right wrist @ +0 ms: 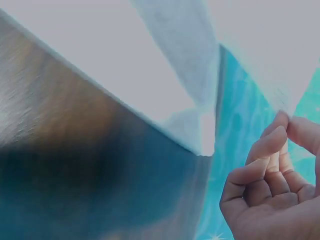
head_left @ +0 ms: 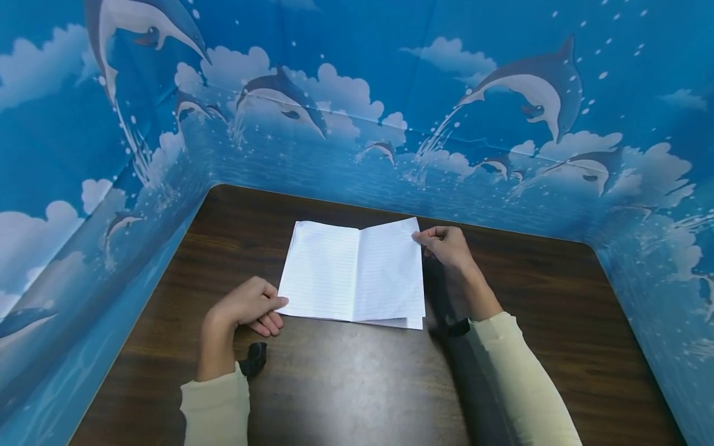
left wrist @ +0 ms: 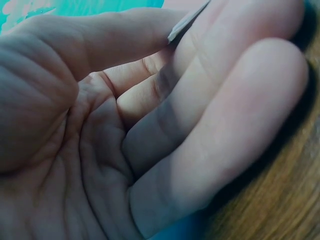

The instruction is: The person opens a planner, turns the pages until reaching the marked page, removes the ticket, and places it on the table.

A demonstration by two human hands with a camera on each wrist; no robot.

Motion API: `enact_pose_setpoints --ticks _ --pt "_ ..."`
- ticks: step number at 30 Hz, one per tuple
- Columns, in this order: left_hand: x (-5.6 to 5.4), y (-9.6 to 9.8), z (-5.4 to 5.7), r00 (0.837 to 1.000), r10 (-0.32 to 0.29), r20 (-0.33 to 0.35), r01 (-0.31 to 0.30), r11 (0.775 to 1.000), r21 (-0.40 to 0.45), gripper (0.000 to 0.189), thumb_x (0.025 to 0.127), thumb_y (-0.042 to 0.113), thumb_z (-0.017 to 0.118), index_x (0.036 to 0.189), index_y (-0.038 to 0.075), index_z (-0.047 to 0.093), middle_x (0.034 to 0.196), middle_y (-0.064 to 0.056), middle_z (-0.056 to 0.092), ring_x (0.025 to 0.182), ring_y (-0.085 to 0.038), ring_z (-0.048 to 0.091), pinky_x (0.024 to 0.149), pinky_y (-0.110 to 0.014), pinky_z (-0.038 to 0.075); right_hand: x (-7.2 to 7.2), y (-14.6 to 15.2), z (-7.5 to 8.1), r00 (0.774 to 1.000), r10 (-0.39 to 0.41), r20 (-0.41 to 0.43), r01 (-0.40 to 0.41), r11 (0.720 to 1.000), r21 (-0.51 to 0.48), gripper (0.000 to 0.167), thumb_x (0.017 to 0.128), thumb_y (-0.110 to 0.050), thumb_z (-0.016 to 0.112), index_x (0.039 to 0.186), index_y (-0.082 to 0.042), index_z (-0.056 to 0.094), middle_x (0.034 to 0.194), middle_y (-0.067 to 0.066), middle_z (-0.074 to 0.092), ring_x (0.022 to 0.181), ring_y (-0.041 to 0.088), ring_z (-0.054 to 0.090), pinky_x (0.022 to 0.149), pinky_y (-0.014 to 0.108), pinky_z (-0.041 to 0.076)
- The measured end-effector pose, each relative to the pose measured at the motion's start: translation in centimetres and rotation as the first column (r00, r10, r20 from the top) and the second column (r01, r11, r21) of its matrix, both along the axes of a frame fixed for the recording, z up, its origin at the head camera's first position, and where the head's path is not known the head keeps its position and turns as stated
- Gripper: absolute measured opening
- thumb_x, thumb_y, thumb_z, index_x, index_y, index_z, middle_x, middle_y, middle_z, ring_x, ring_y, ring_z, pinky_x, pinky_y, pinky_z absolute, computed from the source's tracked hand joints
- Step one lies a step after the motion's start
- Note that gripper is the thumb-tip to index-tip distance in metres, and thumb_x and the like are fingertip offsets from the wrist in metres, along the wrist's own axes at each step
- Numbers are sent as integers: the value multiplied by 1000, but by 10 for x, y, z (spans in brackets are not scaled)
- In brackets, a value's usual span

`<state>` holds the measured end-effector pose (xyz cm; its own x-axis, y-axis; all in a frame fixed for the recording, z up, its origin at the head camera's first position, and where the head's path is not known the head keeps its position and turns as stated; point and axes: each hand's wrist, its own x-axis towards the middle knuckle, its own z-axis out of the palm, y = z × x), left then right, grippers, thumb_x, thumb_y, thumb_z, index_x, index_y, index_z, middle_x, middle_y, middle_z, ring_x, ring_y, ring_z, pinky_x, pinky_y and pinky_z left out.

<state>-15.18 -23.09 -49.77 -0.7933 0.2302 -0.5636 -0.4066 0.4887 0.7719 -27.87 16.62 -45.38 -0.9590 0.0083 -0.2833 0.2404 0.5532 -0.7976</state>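
Note:
An open notebook [head_left: 326,269] with lined white pages lies on the dark wooden table. My left hand [head_left: 253,305] pinches its lower left corner, thumb on top and fingers beneath; in the left wrist view the paper corner [left wrist: 187,22] shows between thumb and fingers. At the upper right, my right hand [head_left: 446,246] pinches the outer edge of a right-hand page [head_left: 390,272] between thumb and forefinger. That page is raised, and another sheet [head_left: 413,323] shows below its lower edge. In the right wrist view the pinched page corner [right wrist: 282,102] stands apart from the pages [right wrist: 125,65] beneath.
The wooden table [head_left: 357,384] reaches round the notebook on all sides. A blue curtain [head_left: 346,161] printed with dolphins and clouds stands along the back and both sides. A black wrist strap piece [head_left: 255,358] sits at my left cuff.

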Motion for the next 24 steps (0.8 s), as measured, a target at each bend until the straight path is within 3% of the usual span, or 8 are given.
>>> enact_pose_setpoints --ticks 4,8,11,15,20,24 --pt "-1 0 -1 1000 -6 0 6 1000 0 23 108 17 66 107 -5 71 79 -10 78 63 -16 76 62 -31 66 0 -5 12 1000 28 -12 -28 999 -19 38 106 -37 70 116 0 72 110 17 65 94 30 61 94 48 56" --pt "-2 -1 0 1000 -4 7 4 1000 -2 23 108 17 66 109 -5 71 80 -10 78 64 -16 76 62 -31 67 0 -14 23 998 54 -35 -55 998 -17 41 106 -38 70 120 0 73 117 16 66 96 28 61 86 39 60" --pt "-2 -1 1 1000 -5 9 5 1000 -3 23 108 17 65 109 -5 70 80 -10 78 64 -16 76 63 -31 67 -1 -24 30 995 74 -64 -75 997 -18 39 106 -38 70 118 -1 74 108 12 67 95 31 62 74 29 57" --pt "-2 -1 2 1000 -12 -1 12 1000 9 23 109 17 65 104 -5 69 80 -10 78 64 -16 76 62 -31 67 -2 -41 36 992 85 -94 -92 993 -69 35 106 -37 69 111 -2 75 93 8 67 88 32 63 66 27 50" --pt "0 0 1 1000 -19 -7 19 1000 22 23 110 15 62 101 -5 69 79 -10 78 64 -15 76 61 -31 67 -2 -61 43 988 107 -110 -122 984 -132 33 106 -34 70 113 -2 75 89 4 70 83 23 65 80 37 59" --pt "0 0 1 1000 -18 -7 18 1000 19 23 110 15 62 101 -5 69 78 -10 78 64 -15 76 61 -31 67 -1 -79 47 985 116 -123 -136 978 -161 31 106 -31 70 112 -1 74 87 5 71 75 17 65 76 35 59"
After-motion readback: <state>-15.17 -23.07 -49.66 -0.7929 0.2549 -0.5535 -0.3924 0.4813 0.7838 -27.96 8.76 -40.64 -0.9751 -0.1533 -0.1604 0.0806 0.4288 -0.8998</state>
